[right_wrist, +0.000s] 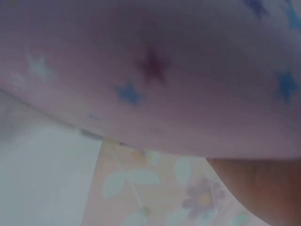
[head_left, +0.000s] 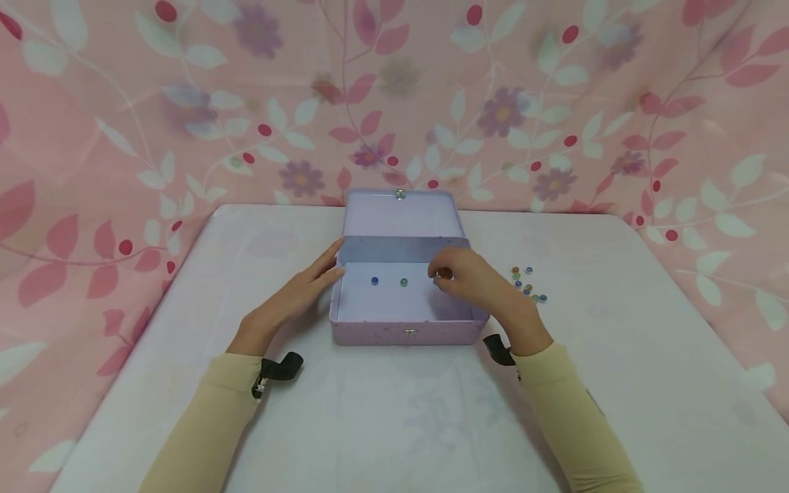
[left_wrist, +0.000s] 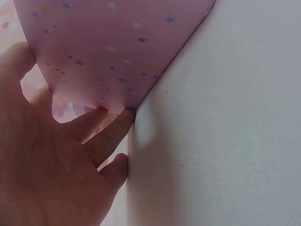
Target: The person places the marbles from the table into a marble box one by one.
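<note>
Lilac and star-printed, a box [head_left: 370, 334] stands under the right hand [head_left: 471, 274], whose fingers pinch a small bead [head_left: 436, 279] inside it. Left of that pinch lie a green bead [head_left: 403, 282], then a blue bead [head_left: 374, 281], then the left hand [head_left: 296, 291], fingers spread against the box's side; right, loose beads [head_left: 518, 283]; beyond, the raised lid [head_left: 401, 218].

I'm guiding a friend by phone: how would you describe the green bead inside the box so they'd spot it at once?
On the white table stands an open lilac box. Inside it, look between the blue bead and the person's right hand. There lies the green bead, set apart from that blue neighbour by its colour.
</note>
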A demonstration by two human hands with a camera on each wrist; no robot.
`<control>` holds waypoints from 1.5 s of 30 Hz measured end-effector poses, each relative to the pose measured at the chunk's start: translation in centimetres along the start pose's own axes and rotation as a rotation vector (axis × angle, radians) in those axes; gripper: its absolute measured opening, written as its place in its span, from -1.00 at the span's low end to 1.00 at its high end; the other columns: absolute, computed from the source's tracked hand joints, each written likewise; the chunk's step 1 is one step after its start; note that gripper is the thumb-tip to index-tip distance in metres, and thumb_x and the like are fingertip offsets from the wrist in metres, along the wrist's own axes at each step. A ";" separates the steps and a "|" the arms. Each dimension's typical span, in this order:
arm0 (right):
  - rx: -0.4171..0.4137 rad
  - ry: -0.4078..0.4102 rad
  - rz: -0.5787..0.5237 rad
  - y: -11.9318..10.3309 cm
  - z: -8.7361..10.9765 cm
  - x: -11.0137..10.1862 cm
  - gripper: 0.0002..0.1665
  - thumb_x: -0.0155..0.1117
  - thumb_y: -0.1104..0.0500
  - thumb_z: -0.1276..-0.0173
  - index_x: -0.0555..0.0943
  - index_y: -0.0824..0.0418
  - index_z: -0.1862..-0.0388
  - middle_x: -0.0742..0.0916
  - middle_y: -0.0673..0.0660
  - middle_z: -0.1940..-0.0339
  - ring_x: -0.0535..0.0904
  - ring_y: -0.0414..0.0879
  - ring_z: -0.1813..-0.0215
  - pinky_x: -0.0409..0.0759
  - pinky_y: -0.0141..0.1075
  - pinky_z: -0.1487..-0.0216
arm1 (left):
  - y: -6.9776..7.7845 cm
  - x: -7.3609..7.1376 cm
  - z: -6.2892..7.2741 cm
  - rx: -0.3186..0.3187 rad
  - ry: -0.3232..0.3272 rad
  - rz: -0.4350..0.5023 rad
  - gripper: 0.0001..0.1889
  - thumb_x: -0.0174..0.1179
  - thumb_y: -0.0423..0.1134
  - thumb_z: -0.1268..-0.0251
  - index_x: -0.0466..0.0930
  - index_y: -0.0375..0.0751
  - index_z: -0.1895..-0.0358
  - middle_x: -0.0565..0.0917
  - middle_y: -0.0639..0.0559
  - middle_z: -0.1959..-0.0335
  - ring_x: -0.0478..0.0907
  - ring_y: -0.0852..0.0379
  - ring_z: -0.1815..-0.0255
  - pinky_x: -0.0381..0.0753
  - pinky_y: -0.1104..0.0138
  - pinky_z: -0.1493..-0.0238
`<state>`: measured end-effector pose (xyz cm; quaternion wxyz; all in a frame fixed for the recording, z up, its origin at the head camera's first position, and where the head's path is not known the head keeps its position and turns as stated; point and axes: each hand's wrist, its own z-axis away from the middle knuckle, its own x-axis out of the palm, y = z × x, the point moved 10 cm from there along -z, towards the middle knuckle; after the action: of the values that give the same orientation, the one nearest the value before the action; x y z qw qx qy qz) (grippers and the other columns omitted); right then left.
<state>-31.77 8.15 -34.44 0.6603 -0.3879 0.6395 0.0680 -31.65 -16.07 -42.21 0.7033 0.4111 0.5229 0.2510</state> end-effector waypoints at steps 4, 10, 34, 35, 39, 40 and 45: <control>0.004 -0.062 0.032 -0.3 -0.2 1.5 -0.84 0.24 0.38 -0.26 0.74 0.29 0.25 0.66 0.07 0.43 0.47 -0.08 0.33 0.50 -0.27 0.24 | 0.0 0.0 0.1 0.000 0.001 0.008 -0.35 -0.13 0.34 -0.47 -0.23 0.73 -0.50 0.00 0.15 -0.64 -0.06 0.00 -0.66 -0.12 -0.23 -0.56; 0.043 -0.161 0.077 -0.5 0.0 3.6 -0.82 0.20 0.40 -0.27 0.72 0.24 0.30 0.70 0.04 0.38 0.50 -0.10 0.30 0.54 -0.25 0.19 | 0.0 0.1 0.3 0.001 -0.004 0.009 -0.34 -0.14 0.36 -0.46 -0.24 0.73 -0.50 -0.02 0.19 -0.64 -0.07 0.00 -0.67 -0.13 -0.24 -0.56; 0.110 -0.199 0.146 -0.4 0.3 4.5 -0.79 0.14 0.40 -0.28 0.71 0.23 0.32 0.71 0.05 0.37 0.52 -0.09 0.30 0.58 -0.20 0.14 | 0.2 0.1 -0.1 0.012 -0.001 0.004 -0.36 -0.13 0.22 -0.54 -0.25 0.72 -0.51 0.00 0.09 -0.64 -0.05 -0.01 -0.66 -0.11 -0.23 -0.56; 0.111 -0.196 0.135 -0.4 0.3 4.5 -0.80 0.15 0.39 -0.29 0.71 0.23 0.29 0.72 0.06 0.35 0.53 -0.08 0.28 0.59 -0.19 0.12 | 0.2 0.1 0.0 0.013 -0.001 0.006 -0.36 -0.12 0.22 -0.54 -0.25 0.73 -0.50 0.00 0.10 -0.64 -0.06 -0.01 -0.66 -0.11 -0.23 -0.56; 0.121 -0.182 0.081 -0.4 0.4 4.0 -0.79 0.17 0.35 -0.33 0.72 0.22 0.17 0.72 0.06 0.28 0.54 -0.09 0.23 0.60 -0.20 0.09 | 0.1 0.1 0.0 0.011 -0.004 0.012 -0.36 -0.12 0.26 -0.51 -0.24 0.75 -0.49 -0.01 0.15 -0.65 -0.07 0.00 -0.66 -0.12 -0.25 -0.55; 0.123 -0.177 0.073 -0.3 0.4 3.8 -0.79 0.18 0.33 -0.34 0.72 0.21 0.14 0.71 0.05 0.28 0.54 -0.09 0.22 0.59 -0.21 0.10 | 0.1 0.1 0.0 0.010 -0.004 0.013 -0.36 -0.12 0.27 -0.51 -0.24 0.76 -0.49 -0.01 0.16 -0.65 -0.07 0.00 -0.66 -0.13 -0.24 -0.56; 0.114 -0.115 0.058 -0.4 0.4 2.3 -0.77 0.22 0.26 -0.37 0.71 0.22 0.05 0.67 0.04 0.33 0.51 -0.08 0.25 0.53 -0.23 0.17 | 0.1 0.1 0.1 0.010 -0.003 0.011 -0.36 -0.13 0.30 -0.49 -0.24 0.75 -0.49 -0.01 0.17 -0.64 -0.06 0.00 -0.66 -0.12 -0.25 -0.56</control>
<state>-30.82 7.25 -36.36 0.7147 -0.3264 0.6143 0.0728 -31.52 -15.93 -42.17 0.7005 0.4179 0.5209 0.2516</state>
